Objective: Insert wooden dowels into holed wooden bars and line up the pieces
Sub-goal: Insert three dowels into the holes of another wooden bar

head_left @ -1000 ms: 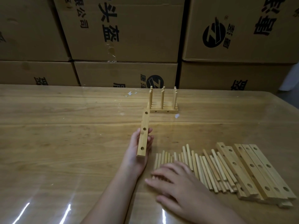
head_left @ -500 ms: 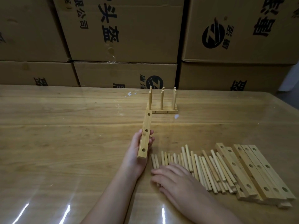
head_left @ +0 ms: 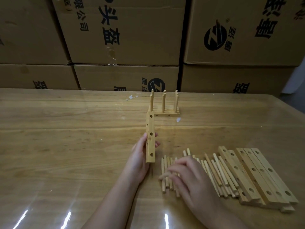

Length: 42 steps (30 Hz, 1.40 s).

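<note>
Wooden bar (head_left: 150, 139) is sitting lengthwise in our left hand (head_left: 138, 162), thumb and fingertips gripping its edges; our right hand (head_left: 189, 177) is resting bent fingers on the loose dowels (head_left: 216, 169), grip unclear.

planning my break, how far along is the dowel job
Done: a few filled bars stand lined up at the far side of the table. In hand: the left hand holds an empty bar, and the right hand is on the loose dowels. Left: that bar's holes, plus the stack of empty bars at the right, so plenty seems left.
</note>
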### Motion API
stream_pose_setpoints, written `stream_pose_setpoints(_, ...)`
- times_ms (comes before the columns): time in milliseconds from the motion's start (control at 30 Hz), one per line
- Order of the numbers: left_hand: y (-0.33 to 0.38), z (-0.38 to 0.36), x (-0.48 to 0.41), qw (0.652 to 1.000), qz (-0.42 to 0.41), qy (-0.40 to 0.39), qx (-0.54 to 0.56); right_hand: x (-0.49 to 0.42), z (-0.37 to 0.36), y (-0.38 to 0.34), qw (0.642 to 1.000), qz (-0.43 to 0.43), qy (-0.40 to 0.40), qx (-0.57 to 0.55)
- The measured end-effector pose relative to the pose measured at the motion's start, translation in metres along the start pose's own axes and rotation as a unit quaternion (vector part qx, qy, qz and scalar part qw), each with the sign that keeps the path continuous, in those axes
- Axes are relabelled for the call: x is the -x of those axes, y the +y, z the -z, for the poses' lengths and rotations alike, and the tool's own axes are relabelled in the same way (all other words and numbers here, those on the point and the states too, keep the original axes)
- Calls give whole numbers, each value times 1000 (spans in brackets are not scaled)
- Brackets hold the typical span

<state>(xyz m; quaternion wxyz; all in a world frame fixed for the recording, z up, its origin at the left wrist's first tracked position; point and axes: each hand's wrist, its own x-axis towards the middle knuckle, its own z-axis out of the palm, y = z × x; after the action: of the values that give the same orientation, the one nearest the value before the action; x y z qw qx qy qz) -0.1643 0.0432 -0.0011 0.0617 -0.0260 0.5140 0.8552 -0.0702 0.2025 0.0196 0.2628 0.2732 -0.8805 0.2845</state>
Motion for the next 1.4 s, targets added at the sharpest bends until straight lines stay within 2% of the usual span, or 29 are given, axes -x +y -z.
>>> stream_pose_setpoints(133, 1, 0, 3, 1000, 0, 0, 2, 1, 4, 4, 992, -90, 63, -65)
stream_pose_setpoints(233, 1, 1, 4, 1000, -8, -7, 8, 1, 3, 10, 973, -162, 111, -123)
stream_pose_setpoints(400, 1, -7, 11, 994, -32, -19, -99, 1, 1, 24, 937, -266, 140, -176)
stream_pose_setpoints(633, 2, -13, 19, 976, -61, -48, -201, -5, 6, 29, 914, -288, 176, -226)
stream_pose_setpoints(833, 6, -17, 23, 977, -57, -82, -190, -5, 9, 37, 913, -305, 174, -208)
stream_pose_setpoints(1133, 6, -20, 24, 972, -65, -69, -214, -4, 10, 41, 913, -300, 186, -206)
stream_pose_setpoints(1400, 0, -19, 23, 964, -96, -58, -241, -2, 10, 46, 927, -312, 138, -154)
